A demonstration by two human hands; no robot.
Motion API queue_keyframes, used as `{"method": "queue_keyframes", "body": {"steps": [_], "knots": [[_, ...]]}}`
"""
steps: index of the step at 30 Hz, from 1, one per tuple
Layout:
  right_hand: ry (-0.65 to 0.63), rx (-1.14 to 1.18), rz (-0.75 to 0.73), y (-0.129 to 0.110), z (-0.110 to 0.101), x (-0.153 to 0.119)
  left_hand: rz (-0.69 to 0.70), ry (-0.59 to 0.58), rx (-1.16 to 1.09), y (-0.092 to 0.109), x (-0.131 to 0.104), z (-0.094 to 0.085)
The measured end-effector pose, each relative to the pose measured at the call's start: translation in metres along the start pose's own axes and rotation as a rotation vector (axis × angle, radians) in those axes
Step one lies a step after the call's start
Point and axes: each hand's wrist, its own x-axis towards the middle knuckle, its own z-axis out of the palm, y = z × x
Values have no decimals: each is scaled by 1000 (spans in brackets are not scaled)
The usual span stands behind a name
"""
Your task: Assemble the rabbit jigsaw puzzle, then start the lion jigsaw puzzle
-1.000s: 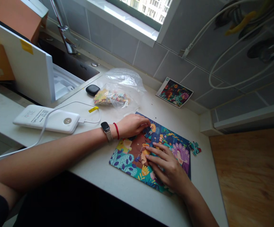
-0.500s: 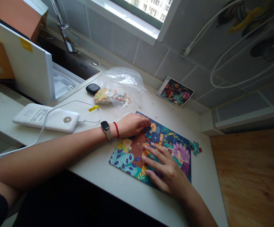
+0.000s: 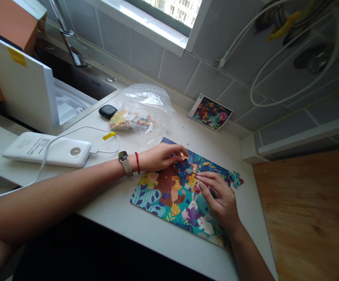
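Observation:
A colourful jigsaw puzzle (image 3: 175,191) with a bear, rabbits and leaves lies on the white counter. Over its upper left part, my left hand (image 3: 169,156) has thumb and forefinger closed around a puzzle piece (image 3: 183,156) with an orange patch, partly hidden by the fingers. My right hand (image 3: 220,197) is bent over the right half, its fingertips drawn together at the middle of the picture; whatever they grip is hidden. One loose puzzle piece (image 3: 236,179) lies at the puzzle's right edge, partly on the counter.
Behind the puzzle are a clear plastic bag (image 3: 146,113) of pieces and a black case (image 3: 107,111). A printed picture card (image 3: 210,112) leans on the wall. To the left lie a cabled white power bank (image 3: 49,150) and a sink (image 3: 70,70) with boxes over it.
My right hand has lifted off the bear and shifted up and right, its spread fingers now drawn together. My left hand has closed more over the orange-patched piece. The view has shifted slightly.

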Motion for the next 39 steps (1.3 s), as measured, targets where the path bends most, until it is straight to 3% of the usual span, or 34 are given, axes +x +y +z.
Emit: {"method": "queue_keyframes", "body": {"steps": [7, 20, 26, 32, 39], "knots": [[-11, 177, 117, -2, 9, -6, 27, -114, -179, 10, -1, 2], [-68, 202, 74, -11, 9, -1, -76, -111, -290, 11, -3, 11], [-19, 183, 71, -11, 7, 0, -188, 21, -468, 5, -1, 11], [-4, 232, 48, -10, 5, 3, -169, 161, -389, -1, 2, 4], [-274, 282, 60, -4, -10, -1, -147, 282, -302, -4, 4, -4]]}}
